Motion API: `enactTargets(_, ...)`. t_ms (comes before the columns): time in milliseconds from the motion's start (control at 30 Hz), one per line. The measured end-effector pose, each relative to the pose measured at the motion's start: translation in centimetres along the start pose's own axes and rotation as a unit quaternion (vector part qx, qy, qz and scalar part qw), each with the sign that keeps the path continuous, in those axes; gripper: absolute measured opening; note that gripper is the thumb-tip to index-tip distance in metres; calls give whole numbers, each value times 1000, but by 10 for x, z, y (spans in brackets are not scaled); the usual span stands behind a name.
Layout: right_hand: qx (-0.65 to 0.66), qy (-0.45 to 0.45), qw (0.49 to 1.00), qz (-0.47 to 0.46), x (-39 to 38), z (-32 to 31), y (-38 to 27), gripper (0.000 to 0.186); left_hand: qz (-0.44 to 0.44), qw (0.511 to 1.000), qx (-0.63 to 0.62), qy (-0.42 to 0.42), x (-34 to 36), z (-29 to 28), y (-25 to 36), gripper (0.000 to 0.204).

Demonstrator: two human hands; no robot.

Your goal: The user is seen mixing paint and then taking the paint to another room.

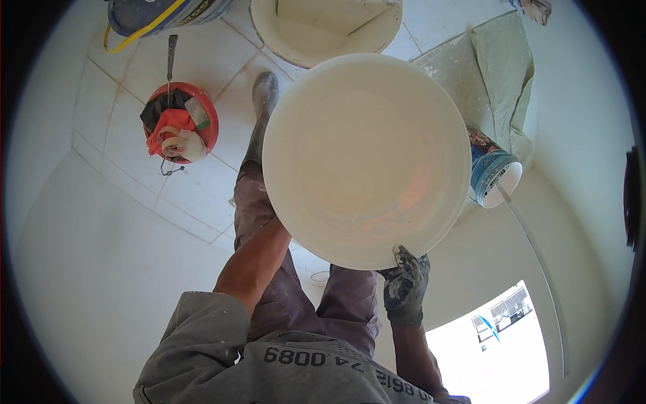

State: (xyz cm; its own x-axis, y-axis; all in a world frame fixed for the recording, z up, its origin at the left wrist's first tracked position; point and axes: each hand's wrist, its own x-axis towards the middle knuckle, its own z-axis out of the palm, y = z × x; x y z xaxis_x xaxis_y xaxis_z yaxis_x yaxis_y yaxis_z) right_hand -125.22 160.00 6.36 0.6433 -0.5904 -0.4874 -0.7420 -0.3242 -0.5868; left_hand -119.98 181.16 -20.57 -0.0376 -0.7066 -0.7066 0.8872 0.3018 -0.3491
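Note:
I hold a large round white bucket full of smooth white paint, level in front of my chest. My right hand, in a dirty paint-spattered glove, grips its near rim with the thumb hooked over the edge. My bare left forearm reaches up to the bucket's left side, and the left hand itself is hidden beneath the bucket. Below it I see my grey trousers and one paint-stained boot on the tiled floor.
A red bucket holding tape rolls and rags stands on the floor at left, with a scraper beyond it. A blue bucket and a white bucket sit at the top. A small blue paint can with a stick and a drop cloth lie at right. White walls close in on both sides.

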Motion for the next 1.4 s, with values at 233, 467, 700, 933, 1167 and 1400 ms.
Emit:
enactTargets(233, 482, 68, 797, 358, 15, 6, -24, 27, 34, 999, 24, -7, 20, -3, 28, 73)
enactTargets(467, 389, 71, 870, 295, -3, 12, 6, 46, 47, 998, 32, -9, 34, -10, 29, 73)
enactTargets(700, 309, 35, 919, 243, -5, 10, 22, 48, 69, 997, 44, -17, 52, -1, 43, 73)
enactTargets(933, 322, 45, 918, 226, -10, 15, 32, 48, 97, 992, 66, -37, 77, 22, 71, 73)
enactTargets(1167, 479, 67, 796, 363, 2, 7, 22, 48, 107, 991, 75, -28, 83, 25, 72, 73)
enactTargets(1400, 265, 5, 947, 182, -10, 8, 48, 47, 110, 991, 78, -10, 86, 16, 64, 73)
